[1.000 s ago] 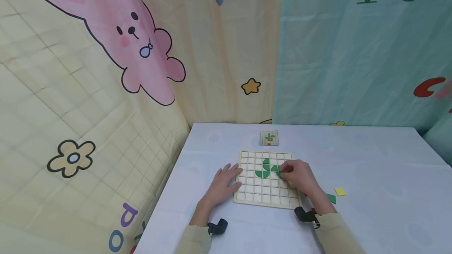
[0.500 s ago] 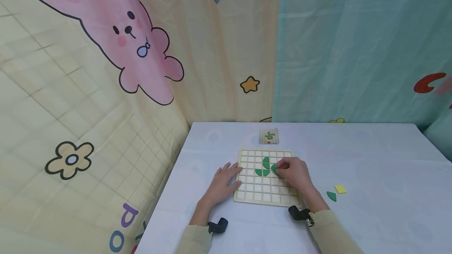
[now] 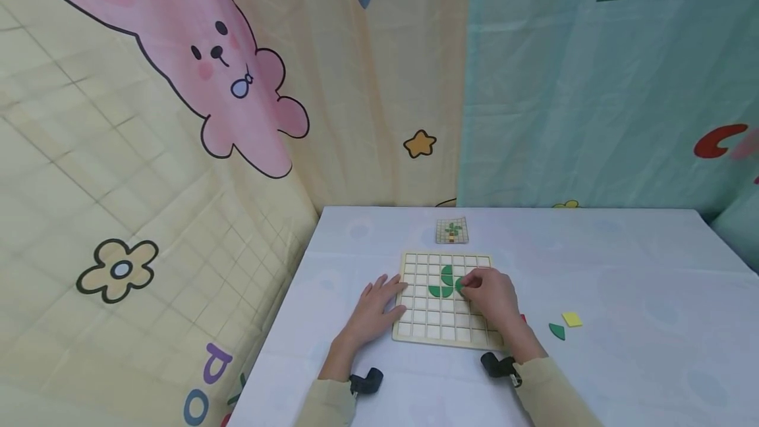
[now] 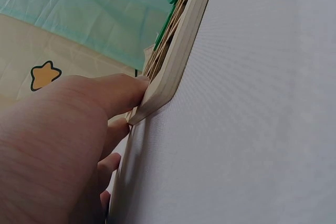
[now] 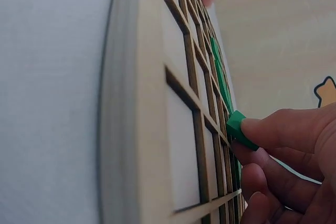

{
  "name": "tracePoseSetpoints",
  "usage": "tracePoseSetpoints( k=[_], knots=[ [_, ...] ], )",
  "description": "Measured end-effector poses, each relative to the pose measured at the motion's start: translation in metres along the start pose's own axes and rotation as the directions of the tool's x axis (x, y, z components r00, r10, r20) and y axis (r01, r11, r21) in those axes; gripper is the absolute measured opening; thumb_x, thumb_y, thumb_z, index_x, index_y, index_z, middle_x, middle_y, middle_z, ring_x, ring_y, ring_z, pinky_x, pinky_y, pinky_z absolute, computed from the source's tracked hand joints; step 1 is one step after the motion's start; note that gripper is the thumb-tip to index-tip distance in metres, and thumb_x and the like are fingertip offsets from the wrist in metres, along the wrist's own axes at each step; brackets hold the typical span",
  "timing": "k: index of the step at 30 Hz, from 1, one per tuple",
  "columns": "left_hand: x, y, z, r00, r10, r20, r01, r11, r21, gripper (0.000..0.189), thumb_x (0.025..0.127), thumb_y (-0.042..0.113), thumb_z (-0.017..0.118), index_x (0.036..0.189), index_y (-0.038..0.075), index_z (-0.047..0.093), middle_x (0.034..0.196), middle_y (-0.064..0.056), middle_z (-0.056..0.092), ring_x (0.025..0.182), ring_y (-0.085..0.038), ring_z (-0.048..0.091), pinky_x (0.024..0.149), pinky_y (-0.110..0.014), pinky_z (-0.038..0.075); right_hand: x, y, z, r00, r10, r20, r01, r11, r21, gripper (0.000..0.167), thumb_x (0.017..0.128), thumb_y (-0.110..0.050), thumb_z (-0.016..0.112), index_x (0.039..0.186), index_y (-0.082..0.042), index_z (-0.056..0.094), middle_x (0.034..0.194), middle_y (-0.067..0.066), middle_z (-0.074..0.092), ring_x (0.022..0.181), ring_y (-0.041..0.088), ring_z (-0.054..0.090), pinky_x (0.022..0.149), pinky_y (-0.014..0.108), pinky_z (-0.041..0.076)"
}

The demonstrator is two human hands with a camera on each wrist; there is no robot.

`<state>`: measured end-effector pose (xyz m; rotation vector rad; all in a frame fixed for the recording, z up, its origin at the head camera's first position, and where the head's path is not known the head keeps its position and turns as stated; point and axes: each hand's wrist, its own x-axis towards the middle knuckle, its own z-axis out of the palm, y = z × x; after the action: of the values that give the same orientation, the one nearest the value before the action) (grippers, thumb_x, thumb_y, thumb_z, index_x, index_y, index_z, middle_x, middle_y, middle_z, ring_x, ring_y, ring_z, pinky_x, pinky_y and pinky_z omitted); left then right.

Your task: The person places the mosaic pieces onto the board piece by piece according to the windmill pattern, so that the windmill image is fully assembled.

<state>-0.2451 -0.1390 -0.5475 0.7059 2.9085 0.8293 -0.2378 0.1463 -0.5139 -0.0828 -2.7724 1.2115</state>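
Note:
A wooden grid board lies on the white table. On its left edge rests my left hand, fingers spread; in the left wrist view its thumb touches the board's rim. My right hand, over the board's right half, pinches a small green tile between thumb and fingertips. That tile is at the grid, partly covered by the fingers; whether it sits in a cell I cannot tell. Green quarter-round tiles lie in cells left of the right hand, with more green ones just above.
Behind the board lies a small pattern card with a green, yellow and red design. Right of the board are a loose green tile, a yellow square tile and a red piece mostly hidden by the right wrist.
My right hand has shifted slightly left over the board, still pinching a green tile. The left hand has stayed at the board's edge.

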Motion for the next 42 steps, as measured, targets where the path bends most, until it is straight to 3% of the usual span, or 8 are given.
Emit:
tracePoseSetpoints(
  k=[16, 21, 31, 42],
  knots=[
    [0.0003, -0.0015, 0.0007, 1.000, 0.005, -0.002, -0.005, 1.000, -0.002, 0.053, 0.102, 0.041, 0.055, 0.152, 0.025, 0.046, 0.162, 0.004, 0.032, 0.153, -0.023, 0.014, 0.123, -0.050, 0.009, -0.0074, -0.0054, 0.0025, 0.999, 0.044, -0.020, -0.047, 0.983, -0.180, 0.010, 0.085, -0.023, 0.081, 0.088, -0.015, 0.076, 0.073, -0.004, 0.066, 0.067, 0.017, 0.057, 0.056, 0.033, 0.044],
    [-0.0003, -0.0016, 0.0006, 1.000, 0.016, -0.011, -0.016, 1.000, -0.001, 0.052, 0.102, 0.039, 0.056, 0.150, 0.024, 0.048, 0.162, 0.002, 0.034, 0.153, -0.026, 0.017, 0.122, -0.052, 0.011, -0.0076, -0.0058, 0.0032, 0.999, 0.036, -0.008, -0.037, 0.984, -0.176, 0.011, 0.085, -0.023, 0.081, 0.091, -0.014, 0.077, 0.075, -0.004, 0.067, 0.069, 0.016, 0.058, 0.058, 0.035, 0.047],
    [0.0001, -0.0023, 0.0017, 1.000, 0.006, -0.006, -0.006, 1.000, -0.004, 0.052, 0.102, 0.040, 0.056, 0.151, 0.024, 0.048, 0.162, 0.003, 0.033, 0.153, -0.024, 0.016, 0.123, -0.050, 0.010, -0.0085, -0.0058, 0.0026, 0.997, -0.065, 0.037, 0.070, 0.987, -0.145, 0.013, 0.084, -0.009, 0.075, 0.096, -0.010, 0.079, 0.077, -0.004, 0.068, 0.067, 0.014, 0.057, 0.057, 0.033, 0.048],
    [-0.0007, -0.0007, 0.0005, 1.000, 0.011, -0.013, -0.011, 1.000, -0.009, 0.052, 0.101, 0.040, 0.057, 0.150, 0.024, 0.049, 0.162, 0.002, 0.034, 0.153, -0.026, 0.016, 0.122, -0.052, 0.010, -0.0069, -0.0073, 0.0034, 0.996, -0.062, 0.067, 0.070, 0.989, -0.128, 0.019, 0.083, -0.003, 0.074, 0.099, -0.011, 0.079, 0.079, -0.005, 0.068, 0.071, 0.014, 0.058, 0.063, 0.035, 0.051]
  ],
)
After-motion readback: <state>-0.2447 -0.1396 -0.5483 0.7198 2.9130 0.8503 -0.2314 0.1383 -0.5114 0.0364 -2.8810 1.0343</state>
